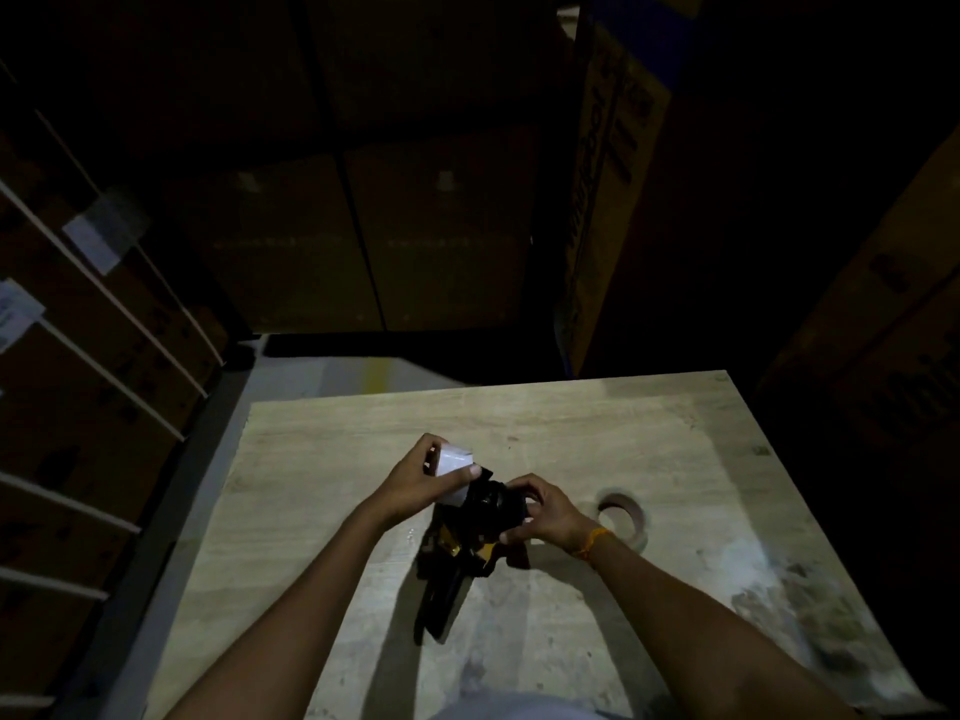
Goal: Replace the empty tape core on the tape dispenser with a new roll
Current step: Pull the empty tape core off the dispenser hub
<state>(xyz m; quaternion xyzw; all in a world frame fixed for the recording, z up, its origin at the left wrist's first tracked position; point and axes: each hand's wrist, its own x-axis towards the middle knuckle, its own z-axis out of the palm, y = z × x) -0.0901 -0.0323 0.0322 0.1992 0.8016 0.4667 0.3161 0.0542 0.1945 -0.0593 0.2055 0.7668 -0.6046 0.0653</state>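
A black and yellow tape dispenser [457, 556] lies on the wooden table [597, 433], its handle pointing toward me. My left hand [415, 483] pinches a white cylindrical tape core [453, 470] just above the dispenser's left side. My right hand [540, 514] is closed on the dispenser's round black hub. A roll of tape [626, 514] stands on the table just right of my right wrist, which wears an orange thread band.
Stacked cardboard boxes [363, 226] rise beyond the table's far edge and to the right. Strapped boxes with white labels [98, 236] line the left. A strip of grey floor with a yellow line [376, 376] shows beyond the table's far left corner.
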